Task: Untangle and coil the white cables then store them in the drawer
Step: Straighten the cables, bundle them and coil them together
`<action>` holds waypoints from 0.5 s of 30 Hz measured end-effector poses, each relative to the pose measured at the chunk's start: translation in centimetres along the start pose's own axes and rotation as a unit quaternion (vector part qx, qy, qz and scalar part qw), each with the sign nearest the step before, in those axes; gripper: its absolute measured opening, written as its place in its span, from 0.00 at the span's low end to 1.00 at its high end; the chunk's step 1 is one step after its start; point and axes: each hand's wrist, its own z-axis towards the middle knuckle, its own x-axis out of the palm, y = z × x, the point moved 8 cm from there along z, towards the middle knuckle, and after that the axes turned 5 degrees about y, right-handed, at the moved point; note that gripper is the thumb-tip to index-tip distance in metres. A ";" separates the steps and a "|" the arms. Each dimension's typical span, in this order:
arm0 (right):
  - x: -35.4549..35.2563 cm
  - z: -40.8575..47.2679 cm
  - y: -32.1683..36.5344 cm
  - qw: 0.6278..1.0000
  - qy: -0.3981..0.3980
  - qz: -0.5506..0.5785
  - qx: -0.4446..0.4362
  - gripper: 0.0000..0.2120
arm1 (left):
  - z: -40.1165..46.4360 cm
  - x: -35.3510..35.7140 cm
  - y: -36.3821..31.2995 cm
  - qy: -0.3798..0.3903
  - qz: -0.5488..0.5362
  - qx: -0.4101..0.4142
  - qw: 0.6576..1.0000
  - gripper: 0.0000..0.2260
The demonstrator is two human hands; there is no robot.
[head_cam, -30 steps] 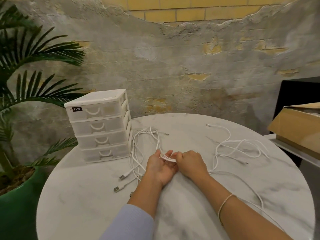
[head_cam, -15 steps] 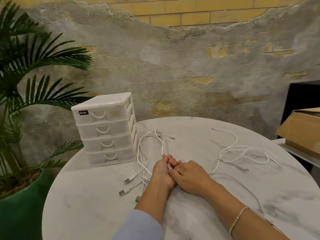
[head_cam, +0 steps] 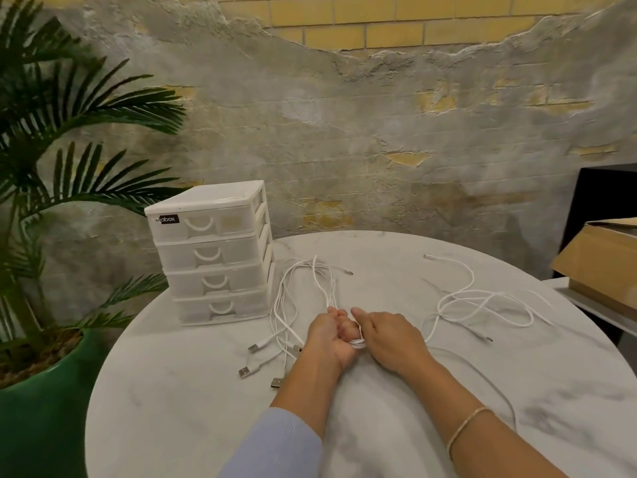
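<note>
Left hand (head_cam: 329, 338) curls around a bundle of thin white cables (head_cam: 324, 288); right hand (head_cam: 389, 338) pinches a white strand (head_cam: 358, 342) just beside those fingers.

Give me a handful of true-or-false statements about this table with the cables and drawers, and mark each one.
1. Both hands, left hand and right hand, hold a white cable between them. True.
2. The drawer unit has one drawer pulled open. False: all four are closed.
3. A loose cable tangle lies right of the hands. True.
4. The drawer unit sits on the floor. False: it stands on the marble table.
5. The plant pot is red. False: green.
</note>
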 end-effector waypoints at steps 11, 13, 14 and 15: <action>0.0 1.9 -2.3 0.992 -0.052 0.079 0.083 0.21 | 0.1 0.2 0.1 0.007 0.029 0.057 0.998 0.19; 0.0 2.2 -2.3 0.991 -0.054 0.072 0.096 0.21 | -0.3 0.6 0.4 0.021 0.023 0.060 0.998 0.21; 0.0 2.4 -2.4 0.990 -0.057 0.075 0.107 0.21 | -0.6 0.8 0.6 0.026 0.005 0.062 0.998 0.21; 0.1 2.4 -2.5 0.988 -0.060 0.079 0.118 0.21 | -0.8 0.9 0.8 0.029 -0.011 0.065 0.997 0.20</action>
